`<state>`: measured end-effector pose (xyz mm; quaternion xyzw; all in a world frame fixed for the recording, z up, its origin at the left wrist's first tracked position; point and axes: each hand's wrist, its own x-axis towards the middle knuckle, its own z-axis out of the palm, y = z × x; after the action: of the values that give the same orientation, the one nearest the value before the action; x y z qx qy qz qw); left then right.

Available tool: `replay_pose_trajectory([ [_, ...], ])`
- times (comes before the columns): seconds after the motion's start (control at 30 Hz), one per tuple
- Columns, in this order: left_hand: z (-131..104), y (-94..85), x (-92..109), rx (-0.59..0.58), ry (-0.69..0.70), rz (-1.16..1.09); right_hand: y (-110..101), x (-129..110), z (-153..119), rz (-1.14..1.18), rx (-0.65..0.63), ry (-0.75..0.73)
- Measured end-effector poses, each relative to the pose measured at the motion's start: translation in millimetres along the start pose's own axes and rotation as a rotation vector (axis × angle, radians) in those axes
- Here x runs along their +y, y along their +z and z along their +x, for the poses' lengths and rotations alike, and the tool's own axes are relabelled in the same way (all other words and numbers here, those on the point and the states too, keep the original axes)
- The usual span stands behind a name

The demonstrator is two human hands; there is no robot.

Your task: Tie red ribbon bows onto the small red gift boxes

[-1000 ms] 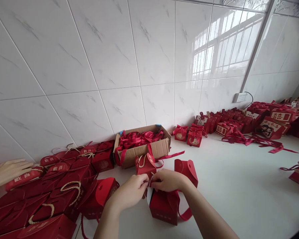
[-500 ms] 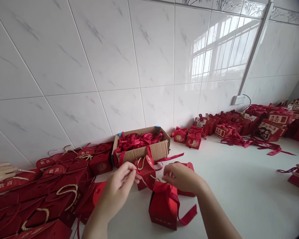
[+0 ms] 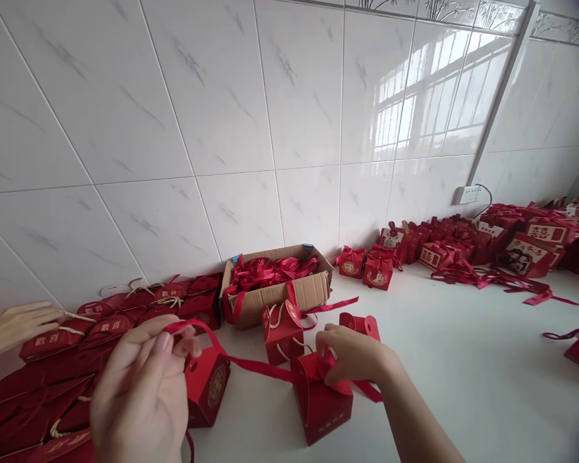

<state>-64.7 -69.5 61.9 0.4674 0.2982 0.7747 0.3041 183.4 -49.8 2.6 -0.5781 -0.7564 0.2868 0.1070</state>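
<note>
Pinching a narrow red satin ribbon (image 3: 258,366), the left hand (image 3: 142,386) sits at nine o'clock of a red card box (image 3: 325,411). Atop that box, the right hand's (image 3: 359,354) fingers close round the ribbon, its bow seemingly unfinished; at one o'clock, two small red boxes (image 3: 378,274) wear theirs.

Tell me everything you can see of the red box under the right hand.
The box looks like folded red card, with flat sides and faint, pale lettering low on the front. It stands upright on the white table, one corner towards the camera. A glossy red ribbon runs from its top to the left hand; another length trails out on the right. The right hand covers part of the top, hiding how the ribbon is fastened.
</note>
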Motion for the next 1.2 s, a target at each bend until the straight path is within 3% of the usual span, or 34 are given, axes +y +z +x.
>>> replay_pose_trajectory([
  [0.1,8,-1.8,-1,-0.009,-0.051,-0.024,-1,5,0,0.007,0.011,0.022],
  [0.23,13,-8.0,4,-0.158,-0.233,-0.128,-3,16,-2,-0.014,-0.019,0.057],
  [0.4,10,-11.8,6,-0.213,-0.233,-0.076,1,21,8,-0.041,-0.1,0.066],
  [0.57,13,-18.0,-3,-0.394,-0.338,0.378,2,19,16,-0.031,-0.138,0.045],
  [0.67,20,-29.3,-12,-0.564,-0.412,0.73,0,18,13,-0.042,-0.129,0.055],
  [0.73,26,-40.0,-17,-0.613,-0.439,0.898,-3,17,9,-0.052,-0.096,0.08],
  [0.9,36,-56.4,-23,-0.513,-0.431,1.009,-13,20,-1,-0.023,-0.071,0.085],
  [1.07,31,-42.6,-15,-0.282,-0.423,0.668,-25,31,-14,0.057,0.081,-0.029],
  [1.2,28,-34.6,-9,-0.254,-0.412,0.487,-33,41,-30,0.135,0.088,-0.084],
])
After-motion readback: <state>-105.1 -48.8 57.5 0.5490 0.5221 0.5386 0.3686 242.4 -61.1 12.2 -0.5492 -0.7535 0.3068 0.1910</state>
